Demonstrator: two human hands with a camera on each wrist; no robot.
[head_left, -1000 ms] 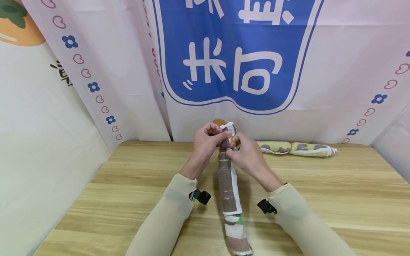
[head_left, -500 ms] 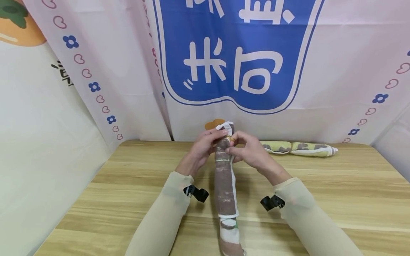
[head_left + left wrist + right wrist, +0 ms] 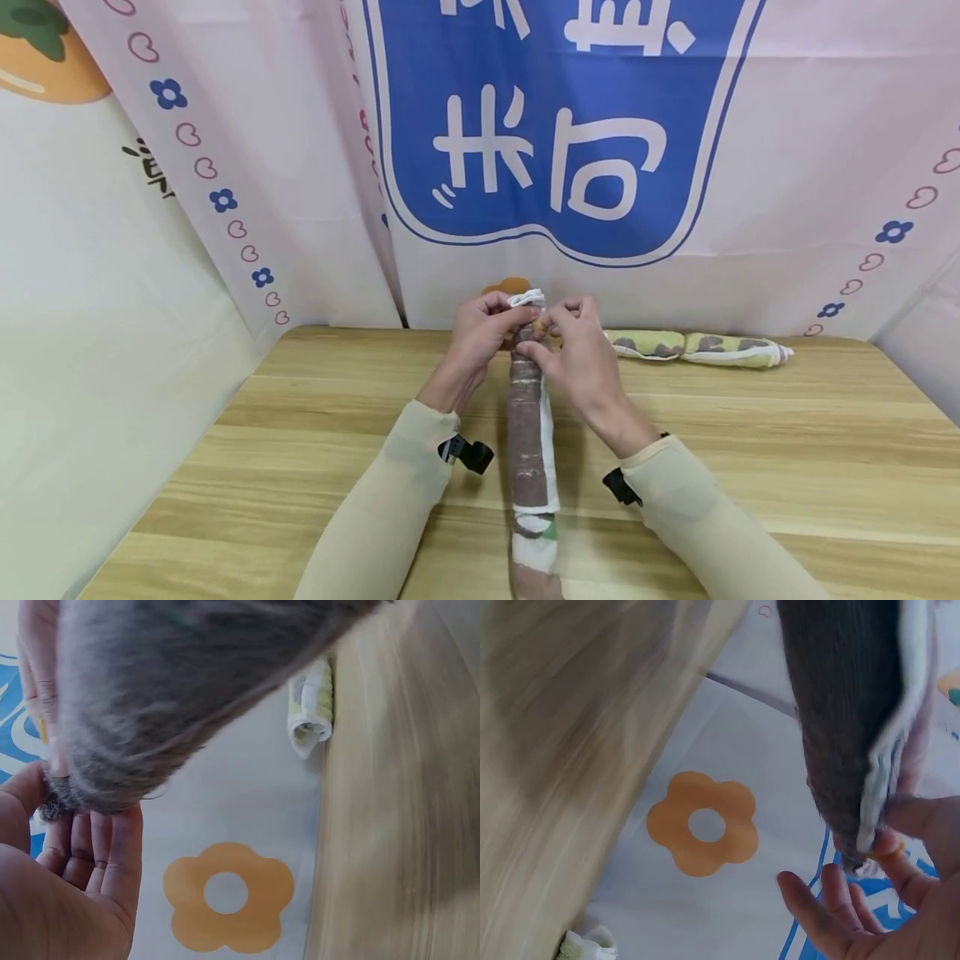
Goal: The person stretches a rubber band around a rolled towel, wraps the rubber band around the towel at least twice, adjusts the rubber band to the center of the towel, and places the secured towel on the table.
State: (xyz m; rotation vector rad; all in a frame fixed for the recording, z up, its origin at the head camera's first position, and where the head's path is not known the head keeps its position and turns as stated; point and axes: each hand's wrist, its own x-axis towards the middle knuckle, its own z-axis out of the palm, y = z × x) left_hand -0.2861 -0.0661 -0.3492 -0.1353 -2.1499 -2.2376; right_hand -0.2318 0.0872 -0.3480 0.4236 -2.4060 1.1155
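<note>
A brown and white rolled towel [image 3: 529, 433] stretches from the front of the table to its back, its far end raised. My left hand [image 3: 480, 333] pinches it just below the white tip; in the left wrist view thumb and fingers close on its narrow end. On the other side, my right hand [image 3: 581, 354] holds a thin yellow-orange rubber band [image 3: 887, 852] at that end, looped over a finger. The right thumb lies against the towel in the head view. How far the band goes round the towel is hidden by the fingers.
A yellow-green rolled towel [image 3: 720, 350], narrowed at its middle, lies along the back edge of the wooden table [image 3: 300, 467], right of the hands. Behind the table hangs a printed cloth [image 3: 330, 250].
The brown towel's near end has shifted left. My right hand has moved and turned slightly at the band, while my left hand has stayed near the towel's far end.
</note>
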